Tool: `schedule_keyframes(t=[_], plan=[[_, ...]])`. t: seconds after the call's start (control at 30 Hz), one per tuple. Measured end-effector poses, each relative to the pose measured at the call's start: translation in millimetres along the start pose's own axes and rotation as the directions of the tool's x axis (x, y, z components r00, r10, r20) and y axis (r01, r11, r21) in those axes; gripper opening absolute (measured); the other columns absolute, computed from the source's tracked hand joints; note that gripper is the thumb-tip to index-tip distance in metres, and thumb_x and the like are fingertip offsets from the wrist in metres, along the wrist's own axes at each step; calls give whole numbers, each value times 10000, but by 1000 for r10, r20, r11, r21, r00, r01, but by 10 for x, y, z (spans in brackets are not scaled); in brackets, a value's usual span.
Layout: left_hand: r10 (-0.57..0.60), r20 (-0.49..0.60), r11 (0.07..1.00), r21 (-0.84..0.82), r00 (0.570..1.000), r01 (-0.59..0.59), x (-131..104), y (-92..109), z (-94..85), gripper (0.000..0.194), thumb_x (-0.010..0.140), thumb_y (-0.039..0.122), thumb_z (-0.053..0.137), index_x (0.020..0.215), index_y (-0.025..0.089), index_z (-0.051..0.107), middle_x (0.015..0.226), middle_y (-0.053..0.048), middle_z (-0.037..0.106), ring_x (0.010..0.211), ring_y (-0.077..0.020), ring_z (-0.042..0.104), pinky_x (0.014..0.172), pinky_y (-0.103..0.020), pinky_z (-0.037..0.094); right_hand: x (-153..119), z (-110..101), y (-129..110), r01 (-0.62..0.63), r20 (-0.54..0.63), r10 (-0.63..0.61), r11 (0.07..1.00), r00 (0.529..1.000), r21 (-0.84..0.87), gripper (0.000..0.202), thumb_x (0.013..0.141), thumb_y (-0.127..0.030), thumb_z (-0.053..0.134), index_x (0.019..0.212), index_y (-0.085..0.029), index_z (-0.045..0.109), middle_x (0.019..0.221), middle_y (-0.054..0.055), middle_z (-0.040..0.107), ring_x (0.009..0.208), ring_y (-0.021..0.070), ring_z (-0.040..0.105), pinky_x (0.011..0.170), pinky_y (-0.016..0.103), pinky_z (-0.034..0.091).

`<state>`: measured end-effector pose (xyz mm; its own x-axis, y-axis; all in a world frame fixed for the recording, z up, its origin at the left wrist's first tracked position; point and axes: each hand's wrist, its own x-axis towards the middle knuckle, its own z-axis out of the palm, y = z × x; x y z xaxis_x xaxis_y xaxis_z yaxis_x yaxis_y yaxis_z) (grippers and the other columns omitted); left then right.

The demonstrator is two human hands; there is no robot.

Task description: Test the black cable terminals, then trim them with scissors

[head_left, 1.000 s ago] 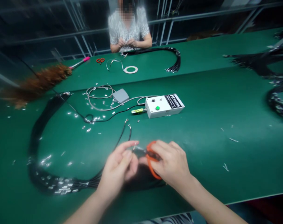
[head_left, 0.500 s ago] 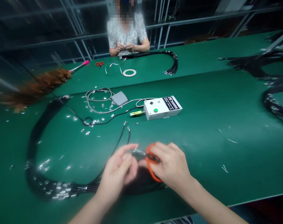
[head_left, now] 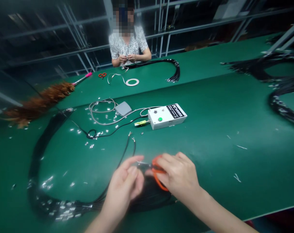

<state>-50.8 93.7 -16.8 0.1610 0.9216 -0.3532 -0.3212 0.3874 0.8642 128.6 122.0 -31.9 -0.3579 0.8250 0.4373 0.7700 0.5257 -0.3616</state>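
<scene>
My left hand (head_left: 124, 184) is closed in a pinch, its index finger stretched toward the scissor tips. A thin cable end appears to be between thumb and fingers, mostly hidden and blurred. My right hand (head_left: 179, 173) is wrapped round a pair of scissors (head_left: 161, 185) with orange handles. The blades point left and reach the left fingertips. Under and beside both hands runs a bundle of black cables (head_left: 36, 155), curving round at the left with shiny clear pieces on it. Two loose cable ends (head_left: 133, 145) with bare wires stick up beyond my left hand.
A white box (head_left: 159, 121) with a green button stands ahead, wired to a grey pedal (head_left: 123, 109). Clear scraps (head_left: 91, 146) and white strips (head_left: 237, 178) lie on the green table (head_left: 210, 129). Opposite sits a person (head_left: 129, 48). A brown duster (head_left: 47, 99) lies at far left.
The view has tilted slightly, so the table sits lower in the picture. The scissor blades now meet the left fingertips, and the pale wire tip standing there before no longer shows clearly.
</scene>
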Motion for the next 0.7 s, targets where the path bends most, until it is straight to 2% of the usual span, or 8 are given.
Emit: schedule_keyframes(t=[0.1, 0.2, 0.33, 0.4, 0.43, 0.5, 0.6, 0.7], plan=[[7, -3, 1000, 0, 1000, -7, -1, -14, 19, 472, 896, 418, 591, 1228, 93, 508, 527, 49, 496, 402, -35, 281, 411, -191, 181, -4, 22, 4, -44, 14, 43, 998, 999, 55, 413, 931, -505, 512, 702, -197, 663, 662, 17, 666, 544, 125, 482, 630, 316, 227], [15, -7, 1000, 22, 1000, -15, 12, -24, 41, 469, 905, 417, 574, 1241, 103, 483, 535, 55, 488, 398, -37, 271, 405, -187, 174, 28, 59, 67, -302, 200, 246, 893, 948, 333, 496, 847, -628, 555, 604, -197, 592, 576, -4, 572, 522, 123, 435, 584, 297, 247], [212, -50, 956, 219, 976, -196, 253, 38, -106, 400, 960, 383, 467, 1286, 155, 427, 583, 42, 535, 415, -70, 397, 437, -185, 311, 86, 35, 254, -691, 594, 360, 280, 719, 667, 596, 794, -783, 435, 659, -209, 522, 540, -33, 472, 500, 126, 433, 528, 265, 292], [428, -92, 791, 520, 899, -323, 498, 121, -305, 372, 980, 330, 409, 1323, 186, 410, 676, 0, 612, 553, -129, 566, 552, -226, 441, 72, -5, 345, -714, 661, 325, 71, 677, 696, 609, 817, -785, 381, 756, -203, 549, 655, 1, 563, 579, 138, 498, 551, 259, 310], [535, -98, 623, 716, 839, -314, 627, 169, -424, 371, 976, 290, 407, 1333, 190, 423, 716, -19, 639, 631, -154, 614, 609, -248, 471, 51, -21, 383, -711, 673, 310, 13, 671, 703, 614, 825, -782, 368, 787, -201, 559, 722, 20, 596, 616, 142, 513, 560, 258, 312], [632, -61, 185, 980, 773, -73, 829, 248, -645, 381, 953, 226, 424, 1326, 177, 487, 694, -34, 650, 655, -190, 632, 656, -295, 491, -10, -31, 441, -693, 676, 304, -64, 671, 718, 628, 823, -789, 353, 808, -200, 571, 798, 40, 621, 640, 147, 511, 563, 264, 319], [629, -16, -3, 1000, 777, 23, 864, 215, -774, 380, 922, 217, 484, 1290, 150, 551, 797, -93, 696, 766, -251, 658, 732, -370, 516, -105, 10, 497, -632, 632, 366, -137, 683, 763, 621, 830, -779, 351, 813, -208, 595, 850, 51, 631, 696, 167, 525, 616, 289, 376], [543, 255, -140, 967, 800, -213, 609, -39, -633, 339, 940, 204, 455, 1251, 151, 580, 1038, -141, 696, 990, -268, 642, 882, -410, 514, -152, 61, 512, -549, 567, 456, -188, 686, 815, 579, 853, -744, 363, 815, -220, 606, 883, 57, 658, 732, 179, 544, 669, 308, 410]])
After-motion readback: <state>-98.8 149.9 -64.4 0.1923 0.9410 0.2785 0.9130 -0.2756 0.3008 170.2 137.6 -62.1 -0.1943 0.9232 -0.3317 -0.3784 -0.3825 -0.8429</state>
